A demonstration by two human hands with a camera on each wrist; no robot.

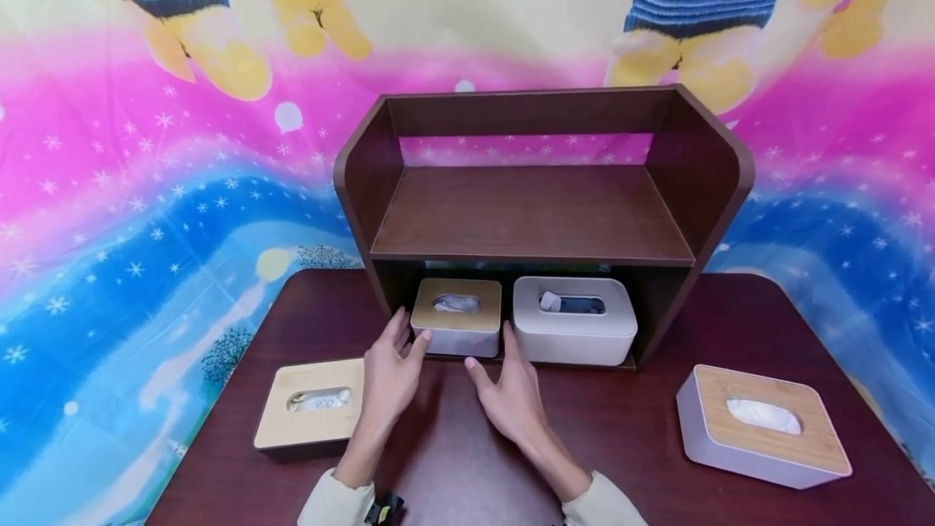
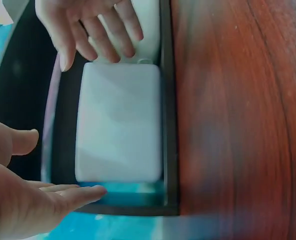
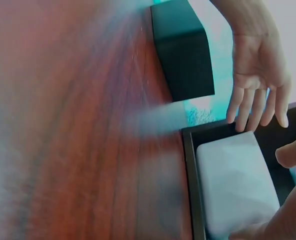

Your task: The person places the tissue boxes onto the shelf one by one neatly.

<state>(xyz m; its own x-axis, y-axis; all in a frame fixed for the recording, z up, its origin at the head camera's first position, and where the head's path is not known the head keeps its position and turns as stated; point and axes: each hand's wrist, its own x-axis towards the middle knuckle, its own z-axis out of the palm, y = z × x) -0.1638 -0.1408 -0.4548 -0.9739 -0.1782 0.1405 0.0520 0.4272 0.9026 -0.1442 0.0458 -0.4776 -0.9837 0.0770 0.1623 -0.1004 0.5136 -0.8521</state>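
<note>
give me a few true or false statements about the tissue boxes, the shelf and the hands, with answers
1. The tan-topped tissue box and the all-white tissue box stand side by side in the brown desk shelf's lower compartment. True.
2. The left hand and right hand are on opposite sides of the tan-topped tissue box. True.
3. The left hand is clenched in a fist. False: its fingers are extended.
4. The dark-sided tissue box is partly hidden by the left arm in the head view. True.
5. The bamboo-topped tissue box is in the upper compartment. False: it is on the table, to the right of the shelf.
</note>
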